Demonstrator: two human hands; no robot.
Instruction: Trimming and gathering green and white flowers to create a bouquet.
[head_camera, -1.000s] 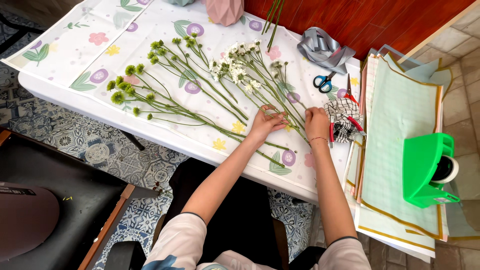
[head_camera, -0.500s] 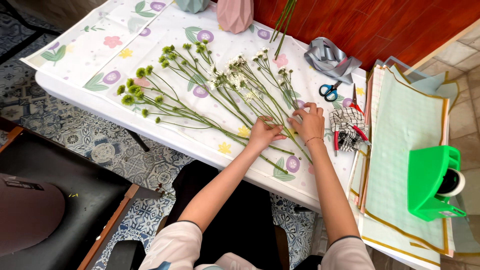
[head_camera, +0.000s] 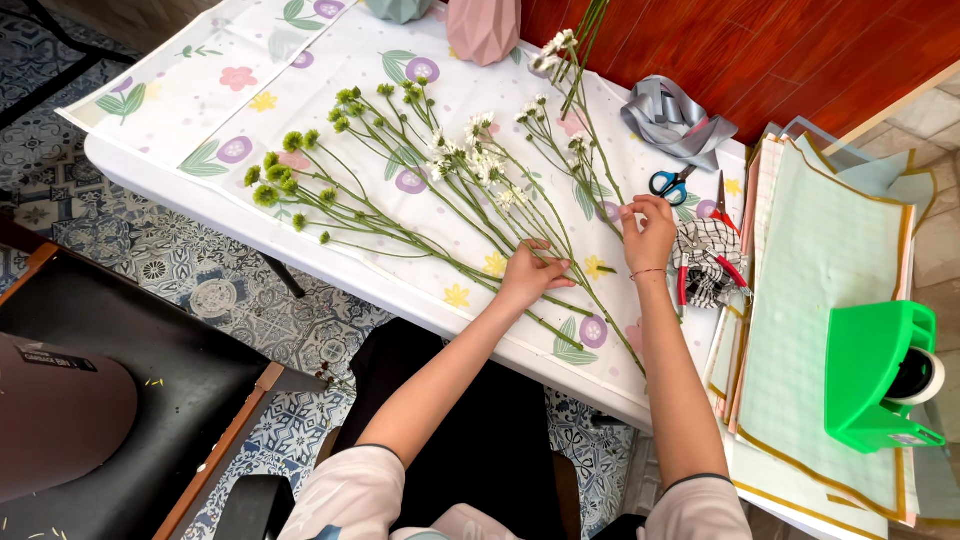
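On the table (head_camera: 150, 175), covered in a smooth floral-print cloth, thin green flower stems (head_camera: 430, 215) lay fanned out. The left hand (head_camera: 530, 275) pressed flat and open on the stems; just beside it, the right hand (head_camera: 648, 232) pinched one slender stem near blue-handled scissors (head_camera: 668, 185).

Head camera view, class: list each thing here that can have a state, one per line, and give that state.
Left hand: palm down, fingers resting on the flower stems.
Right hand: fingertips pinching a stem.
Flower stems: lying flat, fanned across the tablecloth.
Tablecloth: spread over the table.
Scissors: lying flat, blades hidden.
Grey ribbon: loose, crumpled.
Wrapping sheets: stacked flat.
Tape dispenser: loaded with a roll, standing on the sheets.
Pink vase: upright.
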